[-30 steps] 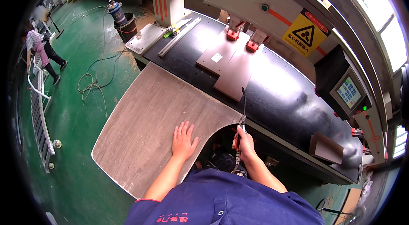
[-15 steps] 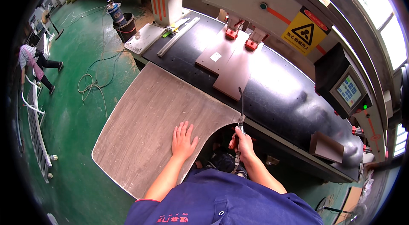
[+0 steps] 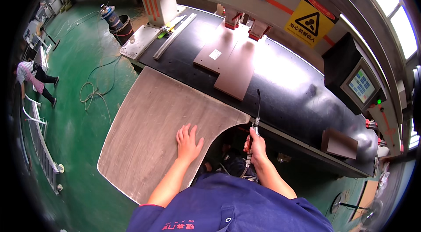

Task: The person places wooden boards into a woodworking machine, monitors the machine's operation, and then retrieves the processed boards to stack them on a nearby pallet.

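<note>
My left hand (image 3: 188,143) lies on a wood-grain side table (image 3: 149,122) with a curved inner edge, its fingers spread and nothing under them but the board. In my right hand (image 3: 258,146) is an air blow gun (image 3: 256,127) with a red and metal body. Its thin dark nozzle points away from me over the edge of the machine's black bed (image 3: 285,96), and a hose runs down from its lower end toward my body. Two flat brown panels (image 3: 234,74) lie side by side on the bed, beyond the nozzle; a small white label (image 3: 215,54) is on the left one.
Red-footed clamps (image 3: 258,31) hang from the machine's beam over the panels. A control screen (image 3: 361,85) stands at the right, above a brown block (image 3: 340,143). Far left are a bucket (image 3: 122,30), a coiled hose (image 3: 93,96) on the green floor, and another person (image 3: 37,78) beside a roller conveyor (image 3: 41,144).
My right hand has shifted slightly right and up with the air blow gun. The left hand stays on the side table with its fingers a little more spread. The view has turned slightly.
</note>
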`<state>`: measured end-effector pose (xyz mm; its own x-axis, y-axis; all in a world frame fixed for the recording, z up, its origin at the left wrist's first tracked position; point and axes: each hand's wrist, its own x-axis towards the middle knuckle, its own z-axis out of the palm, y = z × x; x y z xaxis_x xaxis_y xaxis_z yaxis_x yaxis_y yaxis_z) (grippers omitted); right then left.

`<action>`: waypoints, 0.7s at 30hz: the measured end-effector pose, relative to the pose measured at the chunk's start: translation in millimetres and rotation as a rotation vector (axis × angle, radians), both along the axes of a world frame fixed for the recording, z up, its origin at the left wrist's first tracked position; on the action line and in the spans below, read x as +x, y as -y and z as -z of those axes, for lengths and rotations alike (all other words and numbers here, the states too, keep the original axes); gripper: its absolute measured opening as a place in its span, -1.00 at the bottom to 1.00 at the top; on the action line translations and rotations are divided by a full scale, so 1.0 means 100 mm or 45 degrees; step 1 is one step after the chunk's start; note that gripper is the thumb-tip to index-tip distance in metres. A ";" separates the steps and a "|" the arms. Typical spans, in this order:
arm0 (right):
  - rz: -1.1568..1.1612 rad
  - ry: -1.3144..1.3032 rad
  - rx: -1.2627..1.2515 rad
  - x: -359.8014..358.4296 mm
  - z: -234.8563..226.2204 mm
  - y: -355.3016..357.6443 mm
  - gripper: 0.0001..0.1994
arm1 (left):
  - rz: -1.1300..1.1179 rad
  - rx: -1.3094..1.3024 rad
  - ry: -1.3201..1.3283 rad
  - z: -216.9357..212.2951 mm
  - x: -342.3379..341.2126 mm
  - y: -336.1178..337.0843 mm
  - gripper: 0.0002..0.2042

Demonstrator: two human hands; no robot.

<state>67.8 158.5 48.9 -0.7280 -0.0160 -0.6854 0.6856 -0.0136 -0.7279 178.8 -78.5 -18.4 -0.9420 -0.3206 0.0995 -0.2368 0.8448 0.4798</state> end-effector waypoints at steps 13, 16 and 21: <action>-0.139 0.031 -0.028 -0.17 -0.18 -0.17 -0.57 | 0.268 -0.017 -0.062 -0.22 -2.00 0.07 -0.35; -0.157 0.035 -0.030 -0.27 -0.20 -0.29 -0.57 | 0.286 -0.171 0.026 -0.16 -2.50 0.05 -0.30; -0.351 0.108 -0.053 -0.35 -0.15 -0.50 -0.57 | 0.243 -0.270 0.361 -0.01 -3.08 0.17 -0.15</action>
<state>33.2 208.8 63.7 -0.6322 -0.2350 -0.7383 0.7260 0.1530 -0.6705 -128.7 -95.0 -16.9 -0.9822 -0.1377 -0.1276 -0.1641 0.9597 0.2283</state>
